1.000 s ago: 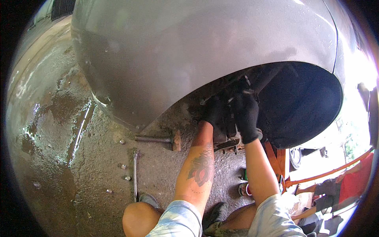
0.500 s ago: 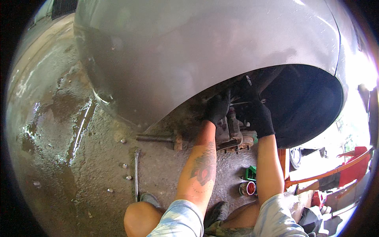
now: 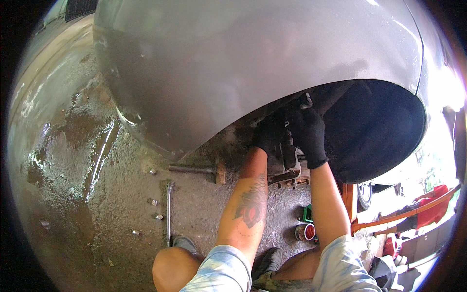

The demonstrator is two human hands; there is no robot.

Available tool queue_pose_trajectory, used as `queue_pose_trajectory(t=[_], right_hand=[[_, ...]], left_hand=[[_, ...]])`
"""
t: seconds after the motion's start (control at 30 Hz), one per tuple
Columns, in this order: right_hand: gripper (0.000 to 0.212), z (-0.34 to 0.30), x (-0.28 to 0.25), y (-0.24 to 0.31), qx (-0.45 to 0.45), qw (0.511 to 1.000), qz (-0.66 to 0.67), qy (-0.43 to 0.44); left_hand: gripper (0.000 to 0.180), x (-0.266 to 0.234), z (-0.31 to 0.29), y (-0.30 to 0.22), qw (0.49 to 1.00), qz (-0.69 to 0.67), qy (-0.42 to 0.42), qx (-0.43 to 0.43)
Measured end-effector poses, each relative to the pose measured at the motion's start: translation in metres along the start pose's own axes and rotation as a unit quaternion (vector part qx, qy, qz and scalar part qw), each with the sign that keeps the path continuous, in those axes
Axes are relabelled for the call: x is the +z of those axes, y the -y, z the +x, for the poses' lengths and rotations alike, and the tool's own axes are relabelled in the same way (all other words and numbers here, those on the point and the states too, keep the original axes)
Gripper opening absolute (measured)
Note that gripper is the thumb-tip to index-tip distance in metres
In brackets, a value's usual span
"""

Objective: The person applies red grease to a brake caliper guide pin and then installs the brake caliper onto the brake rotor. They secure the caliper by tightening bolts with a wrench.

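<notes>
Two black-gloved hands work close together under the grey painted wheel arch (image 3: 253,63) of a raised car. My left hand (image 3: 269,137) and my right hand (image 3: 307,136) flank a grimy, dark cast-metal brake caliper (image 3: 287,160), each wrapped round one side of it, so I read both as clamped on that part. The caliper sits straight ahead of my forearms and a little above them, its long axis running roughly up and down between my palms; neither hand is clearly nearer, since both touch it. Behind it the wheel well (image 3: 374,131) is a dark hollow, and I cannot make out what lies inside.

The concrete floor (image 3: 97,194) is rough, wet and streaked with shine. On it, left of my left arm, lie a rusty steel bar with a blocky head (image 3: 194,170), a slim bright spanner (image 3: 169,214) lying lengthwise toward me, and a few small scattered nuts (image 3: 154,202). Near my right elbow stands a small round tin with a red lid (image 3: 305,232), beside a green object (image 3: 307,213) I cannot identify.
</notes>
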State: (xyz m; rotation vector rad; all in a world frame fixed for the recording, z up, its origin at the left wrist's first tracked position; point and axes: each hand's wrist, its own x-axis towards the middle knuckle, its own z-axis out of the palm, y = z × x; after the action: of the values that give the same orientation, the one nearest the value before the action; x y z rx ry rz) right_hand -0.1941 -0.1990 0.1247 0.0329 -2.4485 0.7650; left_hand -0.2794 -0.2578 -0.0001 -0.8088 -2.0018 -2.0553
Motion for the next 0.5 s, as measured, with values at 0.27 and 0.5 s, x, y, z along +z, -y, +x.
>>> queue_pose_trajectory(t=[0.27,0.5], right_hand=[[0.033,-0.010,-0.048,-0.070,-0.024,0.951,-0.292,0.103],[0.029,-0.009,-0.039,-0.076,-0.007,0.980,-0.180,0.084]], left_hand=[[0.045,-0.006,-0.008,-0.024,0.985,0.168,0.014,-0.020],[0.046,0.003,0.000,0.002,0.968,0.250,-0.001,0.028]])
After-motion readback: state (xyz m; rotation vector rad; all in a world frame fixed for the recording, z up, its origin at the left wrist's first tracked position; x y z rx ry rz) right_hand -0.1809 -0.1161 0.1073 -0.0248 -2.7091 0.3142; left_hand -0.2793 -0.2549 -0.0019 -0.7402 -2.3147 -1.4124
